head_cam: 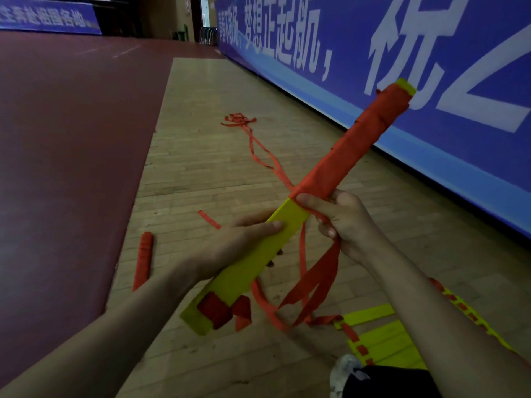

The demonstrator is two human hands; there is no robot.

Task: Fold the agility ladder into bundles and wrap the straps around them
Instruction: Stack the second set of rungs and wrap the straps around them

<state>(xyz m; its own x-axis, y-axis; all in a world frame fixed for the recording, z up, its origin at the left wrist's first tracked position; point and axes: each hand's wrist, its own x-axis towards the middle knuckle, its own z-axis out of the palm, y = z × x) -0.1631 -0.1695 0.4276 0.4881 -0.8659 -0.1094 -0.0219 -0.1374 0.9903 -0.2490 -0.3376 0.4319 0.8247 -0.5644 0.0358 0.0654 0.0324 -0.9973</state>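
Where the view lies nearest the person, at the bottom right, a pale shoe shows beside dark clothing; just beyond it, unfolded yellow ladder rungs joined by orange webbing lie flat on the wooden floor; above these, both bare forearms reach in to a long bundle of stacked yellow rungs, held off the floor and slanting from lower left up to upper right; the left hand grips its bare yellow lower half, thumb along the top face and fingers curled underneath; the right hand sits at the middle, where the orange wrapping starts, thumb laid across the bundle and fingers curled round the orange strap; loose loops of that strap hang below the hand down to the floor; the bundle's upper half is wrapped in orange up to a bare yellow tip; further left, a finished orange roll lies at the edge of a dark red mat; beyond, a tangled orange ribbon trails across the boards; a blue banner with white characters lines the right wall.
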